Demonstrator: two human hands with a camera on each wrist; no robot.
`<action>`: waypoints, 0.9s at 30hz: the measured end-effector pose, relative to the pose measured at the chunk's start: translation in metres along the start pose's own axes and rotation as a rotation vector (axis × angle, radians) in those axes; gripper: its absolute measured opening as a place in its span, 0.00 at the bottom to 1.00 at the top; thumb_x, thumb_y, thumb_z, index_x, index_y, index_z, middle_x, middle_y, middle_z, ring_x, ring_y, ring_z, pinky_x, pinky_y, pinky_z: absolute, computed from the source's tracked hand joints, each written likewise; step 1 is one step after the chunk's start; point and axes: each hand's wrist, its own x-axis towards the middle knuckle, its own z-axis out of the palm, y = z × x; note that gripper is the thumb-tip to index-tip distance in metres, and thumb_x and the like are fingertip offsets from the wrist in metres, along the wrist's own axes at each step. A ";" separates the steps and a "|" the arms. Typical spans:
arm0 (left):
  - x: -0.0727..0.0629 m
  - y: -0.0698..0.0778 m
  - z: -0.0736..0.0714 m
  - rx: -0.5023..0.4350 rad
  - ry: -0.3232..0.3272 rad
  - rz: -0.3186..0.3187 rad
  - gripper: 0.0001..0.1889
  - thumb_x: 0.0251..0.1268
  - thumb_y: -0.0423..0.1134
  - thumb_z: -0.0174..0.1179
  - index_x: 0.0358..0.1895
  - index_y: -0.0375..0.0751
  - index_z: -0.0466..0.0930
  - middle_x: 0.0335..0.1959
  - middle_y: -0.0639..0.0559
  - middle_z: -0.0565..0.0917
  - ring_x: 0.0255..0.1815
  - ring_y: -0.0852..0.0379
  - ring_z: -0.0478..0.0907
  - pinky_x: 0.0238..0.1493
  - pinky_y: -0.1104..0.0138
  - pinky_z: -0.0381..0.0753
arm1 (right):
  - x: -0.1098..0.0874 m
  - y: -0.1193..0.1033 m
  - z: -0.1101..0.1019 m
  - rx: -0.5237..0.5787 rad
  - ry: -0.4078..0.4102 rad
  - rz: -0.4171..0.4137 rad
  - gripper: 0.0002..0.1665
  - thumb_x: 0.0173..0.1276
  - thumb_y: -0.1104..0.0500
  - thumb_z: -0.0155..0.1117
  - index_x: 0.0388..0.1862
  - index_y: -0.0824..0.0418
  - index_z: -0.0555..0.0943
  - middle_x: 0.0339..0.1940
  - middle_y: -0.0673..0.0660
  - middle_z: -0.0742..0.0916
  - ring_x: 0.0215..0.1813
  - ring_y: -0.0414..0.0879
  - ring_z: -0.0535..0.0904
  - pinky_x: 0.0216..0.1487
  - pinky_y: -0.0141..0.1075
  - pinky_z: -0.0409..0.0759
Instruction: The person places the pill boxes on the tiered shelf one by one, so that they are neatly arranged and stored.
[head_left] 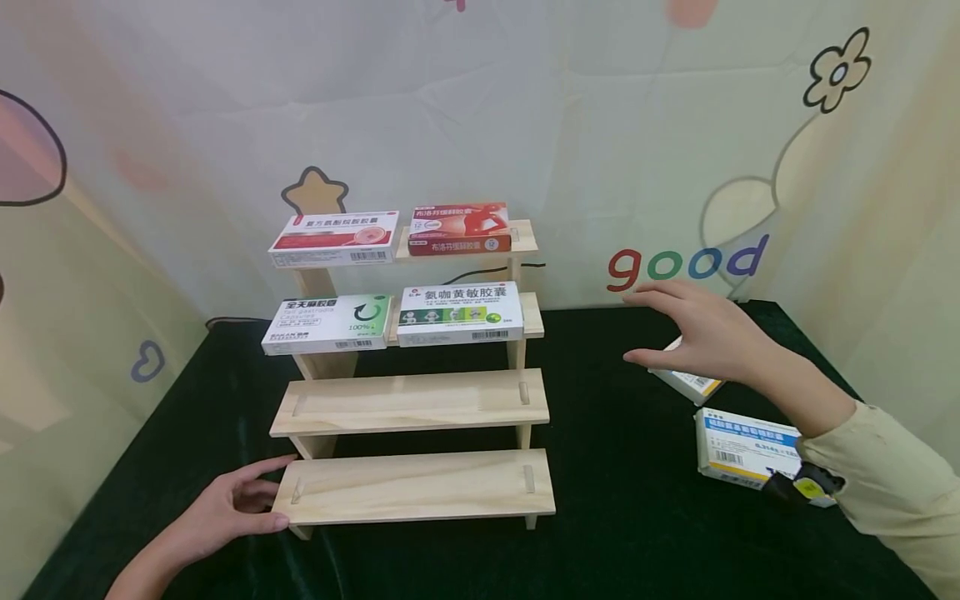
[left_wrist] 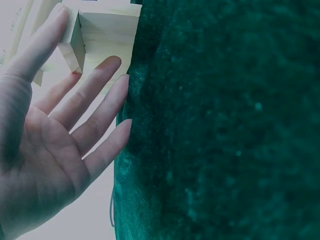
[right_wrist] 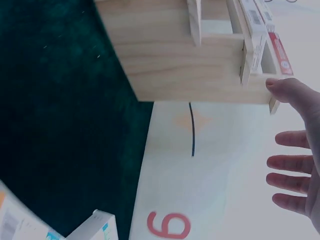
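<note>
A four-step wooden display stand (head_left: 411, 402) stands on dark green cloth. My left hand (head_left: 217, 510) pinches the left end of its lowest step between thumb and index finger; in the left wrist view the other fingers (left_wrist: 102, 117) extend loosely. My right hand (head_left: 701, 329) hangs in the air to the right with nothing in it, thumb apart from the fingers. Below it lie a white medicine box (head_left: 686, 385), partly hidden by the hand, and a white-and-blue medicine box (head_left: 746, 446), partly covered by the sleeve and wrist.
On the top step lie a red-and-white medicine box (head_left: 335, 240) and a red medicine box (head_left: 459, 229). The second step bears a green-and-white box (head_left: 327, 325) and a white capsule box (head_left: 461, 314). A printed curtain (head_left: 480, 125) hangs behind the cloth-covered table (head_left: 615, 525).
</note>
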 end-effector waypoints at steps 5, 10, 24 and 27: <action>0.000 -0.001 0.000 -0.002 0.004 -0.003 0.38 0.58 0.36 0.60 0.66 0.23 0.50 0.48 0.29 0.77 0.43 0.45 0.79 0.43 0.58 0.79 | -0.014 0.010 0.001 0.013 -0.020 0.074 0.40 0.50 0.42 0.69 0.58 0.61 0.72 0.58 0.61 0.74 0.59 0.57 0.68 0.49 0.53 0.73; 0.000 0.000 0.001 0.015 0.014 -0.006 0.38 0.58 0.37 0.60 0.66 0.23 0.51 0.47 0.29 0.77 0.43 0.45 0.79 0.44 0.55 0.78 | -0.028 0.020 0.003 0.008 -0.052 0.107 0.41 0.52 0.39 0.66 0.59 0.61 0.70 0.59 0.65 0.73 0.59 0.60 0.67 0.47 0.56 0.73; 0.001 0.000 -0.001 0.017 -0.015 0.017 0.36 0.59 0.36 0.58 0.65 0.22 0.50 0.47 0.29 0.77 0.43 0.50 0.79 0.43 0.60 0.79 | -0.065 0.046 0.012 0.021 -0.028 0.176 0.40 0.49 0.43 0.69 0.57 0.63 0.72 0.57 0.67 0.74 0.56 0.63 0.66 0.45 0.59 0.71; 0.000 0.000 -0.001 0.015 -0.019 0.016 0.36 0.59 0.35 0.58 0.65 0.22 0.50 0.48 0.29 0.77 0.42 0.50 0.79 0.43 0.62 0.79 | -0.073 0.050 0.016 0.013 -0.029 0.189 0.41 0.48 0.42 0.70 0.56 0.66 0.73 0.56 0.69 0.74 0.56 0.64 0.66 0.45 0.61 0.70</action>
